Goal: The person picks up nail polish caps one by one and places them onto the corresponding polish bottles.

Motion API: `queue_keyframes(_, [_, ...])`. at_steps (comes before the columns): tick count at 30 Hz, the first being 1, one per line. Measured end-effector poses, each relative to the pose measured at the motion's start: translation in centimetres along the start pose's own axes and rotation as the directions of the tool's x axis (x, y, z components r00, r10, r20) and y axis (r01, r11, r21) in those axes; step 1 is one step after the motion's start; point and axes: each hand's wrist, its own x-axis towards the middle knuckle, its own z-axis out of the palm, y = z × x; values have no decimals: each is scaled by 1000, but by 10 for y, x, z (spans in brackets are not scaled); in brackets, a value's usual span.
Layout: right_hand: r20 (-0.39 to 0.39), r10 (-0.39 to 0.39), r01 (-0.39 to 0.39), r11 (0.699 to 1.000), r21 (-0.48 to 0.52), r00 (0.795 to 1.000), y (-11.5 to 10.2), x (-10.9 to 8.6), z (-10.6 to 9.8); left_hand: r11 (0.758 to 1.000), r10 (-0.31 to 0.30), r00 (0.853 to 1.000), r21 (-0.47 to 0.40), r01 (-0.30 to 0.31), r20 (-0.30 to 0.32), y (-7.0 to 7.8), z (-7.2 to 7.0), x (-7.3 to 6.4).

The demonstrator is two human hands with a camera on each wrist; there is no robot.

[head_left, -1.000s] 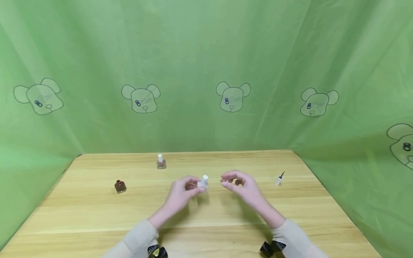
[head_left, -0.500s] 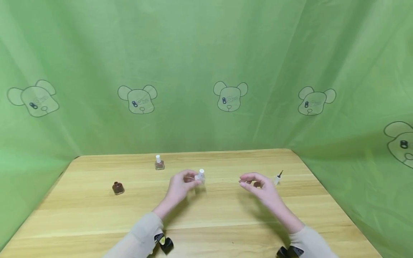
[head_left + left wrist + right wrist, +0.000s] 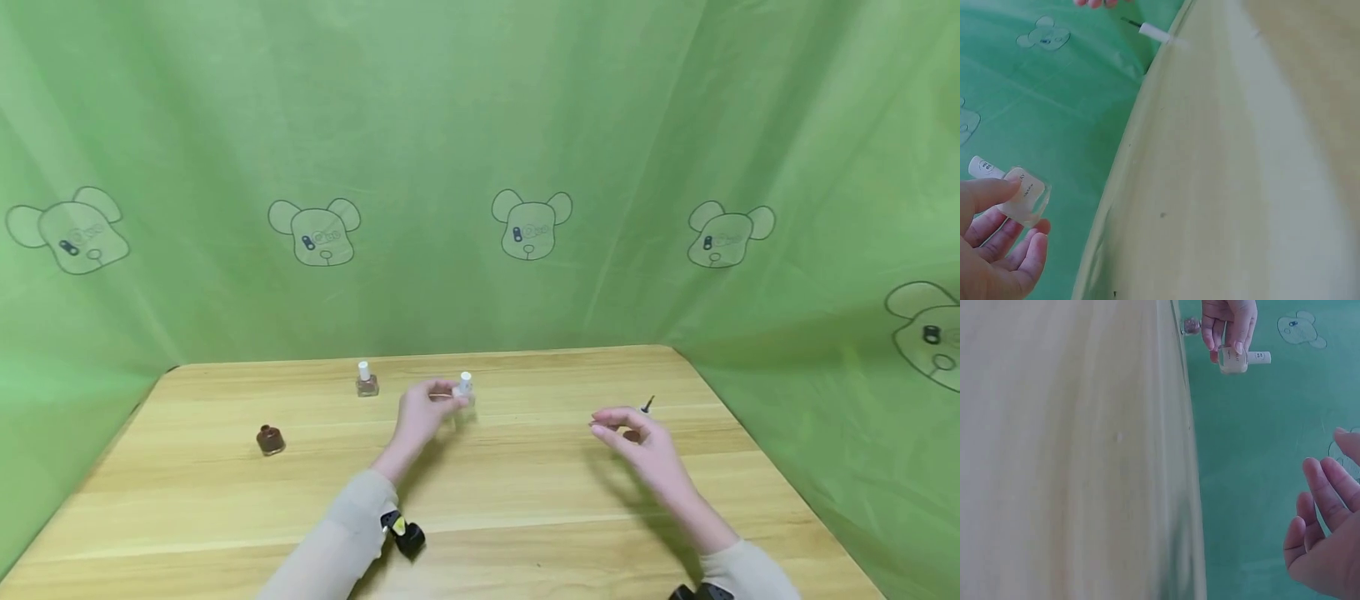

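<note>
My left hand (image 3: 422,410) pinches a clear, pale nail polish bottle (image 3: 1029,199) with a white cap between thumb and fingers. The bottle is upright toward the back middle of the table; whether its base touches the wood I cannot tell. My right hand (image 3: 1329,531) holds nothing, its fingers loosely bent and the thumb apart from them. Just behind that hand in the head view is a white nail polish cap with its dark brush (image 3: 648,404) pointing up. The hand hides most of the cap; the left wrist view shows the white cap (image 3: 1155,32) whole.
An uncapped dark red nail polish bottle (image 3: 270,440) stands at the left of the wooden table (image 3: 480,517). A capped mauve nail polish bottle (image 3: 367,385) is near the back edge. Green curtain (image 3: 420,283) encloses the back and sides.
My left hand has carried the pale bottle back, farther from me. My right hand has moved right, away from it, toward the brush cap, which it now partly covers.
</note>
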Motion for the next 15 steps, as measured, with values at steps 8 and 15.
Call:
queue_keyframes(8, [-76,65,-59,995,81,995,9,-2,-8,999,-34,998,-13,33,-45,-11,1,22])
queue_keyframes(15, [-164,156,-134,981,142,974,14,2,-19,996,-65,998,-67,65,0,-16,1,39])
